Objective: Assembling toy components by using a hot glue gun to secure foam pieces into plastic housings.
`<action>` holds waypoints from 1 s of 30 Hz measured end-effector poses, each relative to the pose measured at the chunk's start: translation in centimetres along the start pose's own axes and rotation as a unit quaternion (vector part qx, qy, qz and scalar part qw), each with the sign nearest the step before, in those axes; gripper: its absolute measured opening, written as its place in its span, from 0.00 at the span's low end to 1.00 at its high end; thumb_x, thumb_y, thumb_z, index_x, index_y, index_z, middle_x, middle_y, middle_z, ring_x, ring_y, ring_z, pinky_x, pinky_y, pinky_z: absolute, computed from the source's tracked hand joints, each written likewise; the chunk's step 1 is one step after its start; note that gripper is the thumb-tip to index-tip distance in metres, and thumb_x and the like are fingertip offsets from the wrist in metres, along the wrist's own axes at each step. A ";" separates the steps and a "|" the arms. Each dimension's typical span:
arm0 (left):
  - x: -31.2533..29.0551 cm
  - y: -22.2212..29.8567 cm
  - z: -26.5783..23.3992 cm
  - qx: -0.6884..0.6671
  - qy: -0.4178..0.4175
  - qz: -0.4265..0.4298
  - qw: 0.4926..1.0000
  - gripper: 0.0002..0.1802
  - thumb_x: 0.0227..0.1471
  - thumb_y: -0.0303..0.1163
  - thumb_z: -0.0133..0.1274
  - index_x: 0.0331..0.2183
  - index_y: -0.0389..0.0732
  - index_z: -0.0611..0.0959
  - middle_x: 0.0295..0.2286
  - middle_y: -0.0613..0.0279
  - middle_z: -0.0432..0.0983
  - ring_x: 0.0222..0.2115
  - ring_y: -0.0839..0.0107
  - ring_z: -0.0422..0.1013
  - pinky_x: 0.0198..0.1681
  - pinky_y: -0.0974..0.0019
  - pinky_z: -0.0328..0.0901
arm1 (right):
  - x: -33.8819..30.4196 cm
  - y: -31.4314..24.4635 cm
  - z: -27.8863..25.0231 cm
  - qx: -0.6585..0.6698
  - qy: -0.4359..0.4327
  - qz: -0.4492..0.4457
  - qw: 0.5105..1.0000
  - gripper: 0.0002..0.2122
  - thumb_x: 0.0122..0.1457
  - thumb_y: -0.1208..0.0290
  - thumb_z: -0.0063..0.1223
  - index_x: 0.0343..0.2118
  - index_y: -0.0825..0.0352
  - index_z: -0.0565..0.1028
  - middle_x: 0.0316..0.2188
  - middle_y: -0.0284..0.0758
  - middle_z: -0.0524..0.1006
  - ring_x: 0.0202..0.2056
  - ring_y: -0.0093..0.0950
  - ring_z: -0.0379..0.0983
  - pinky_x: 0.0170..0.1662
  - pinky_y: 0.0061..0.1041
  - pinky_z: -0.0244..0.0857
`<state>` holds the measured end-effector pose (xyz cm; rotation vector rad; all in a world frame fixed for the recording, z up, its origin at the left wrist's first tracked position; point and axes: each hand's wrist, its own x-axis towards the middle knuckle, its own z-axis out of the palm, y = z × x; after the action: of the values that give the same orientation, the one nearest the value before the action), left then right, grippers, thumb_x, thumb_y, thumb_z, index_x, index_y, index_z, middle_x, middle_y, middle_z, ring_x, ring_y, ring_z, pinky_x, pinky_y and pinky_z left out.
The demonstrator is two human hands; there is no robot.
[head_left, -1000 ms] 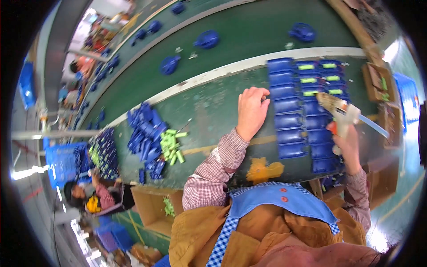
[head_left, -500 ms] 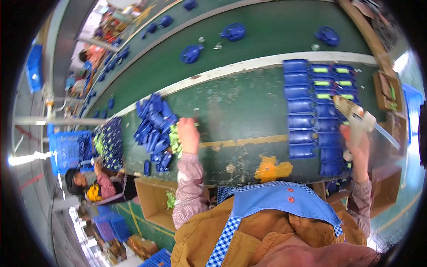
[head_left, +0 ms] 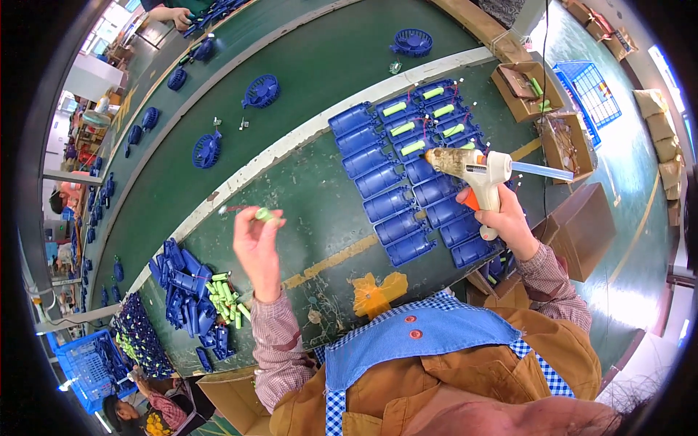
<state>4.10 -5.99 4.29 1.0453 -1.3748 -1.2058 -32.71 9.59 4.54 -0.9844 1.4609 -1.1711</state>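
My left hand [head_left: 256,254] is raised over the green table, with a small light-green cylindrical battery [head_left: 265,215] pinched between thumb and fingers. A thin red wire trails from it. In my right hand [head_left: 509,221] is a white hot glue gun [head_left: 476,167] with an orange trigger, a clear glue stick coming out of its rear. Its dirty nozzle points left, above rows of blue plastic shells [head_left: 372,164]. Several far shells on the right hold green batteries [head_left: 402,128]; the leftmost column has none. A pile of loose batteries [head_left: 225,301] lies beside heaped blue shells [head_left: 182,280], left of my left hand.
Beyond a white rail runs a green conveyor [head_left: 305,80] carrying blue round fan grilles [head_left: 262,91] and small parts. Cardboard boxes [head_left: 520,91] stand at the table's right end, near a blue basket [head_left: 587,98]. A co-worker [head_left: 156,403] sits at lower left; another person's hand [head_left: 174,16] reaches in top left.
My left hand has risen from the battery pile with a battery in its fingers. The whole view has turned. The glue gun stays in my right hand over the shells.
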 end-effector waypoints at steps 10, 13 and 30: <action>2.1 -3.3 12.5 0.061 -0.173 0.001 0.983 0.09 0.42 0.17 0.58 0.30 0.35 0.76 0.26 0.68 0.73 0.25 0.82 0.67 0.28 0.77 0.64 | -0.8 0.6 0.1 -0.030 -0.020 0.032 0.999 0.21 0.44 0.80 0.49 0.45 0.71 0.67 0.34 0.31 0.74 0.36 0.21 0.69 0.41 0.20 0.64; 2.2 -4.2 15.1 0.111 -0.161 0.068 0.978 0.10 0.39 0.19 0.60 0.28 0.35 0.77 0.22 0.62 0.70 0.21 0.75 0.66 0.25 0.72 0.63 | -0.8 1.0 0.2 -0.036 -0.023 0.032 0.999 0.20 0.44 0.80 0.49 0.44 0.70 0.67 0.33 0.31 0.74 0.35 0.21 0.69 0.40 0.21 0.64; 1.9 -8.2 21.3 0.337 -0.193 0.272 0.881 0.12 0.34 0.22 0.60 0.26 0.37 0.75 0.29 0.56 0.66 0.34 0.57 0.66 0.36 0.57 0.65 | -2.4 0.8 -0.5 -0.046 0.034 0.038 0.998 0.20 0.44 0.82 0.50 0.44 0.70 0.67 0.33 0.31 0.74 0.35 0.20 0.69 0.40 0.21 0.65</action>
<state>-17.30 -5.98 -3.95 0.7808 -2.3156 -0.5158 -32.74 12.20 4.28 -0.9524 1.6044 -1.0996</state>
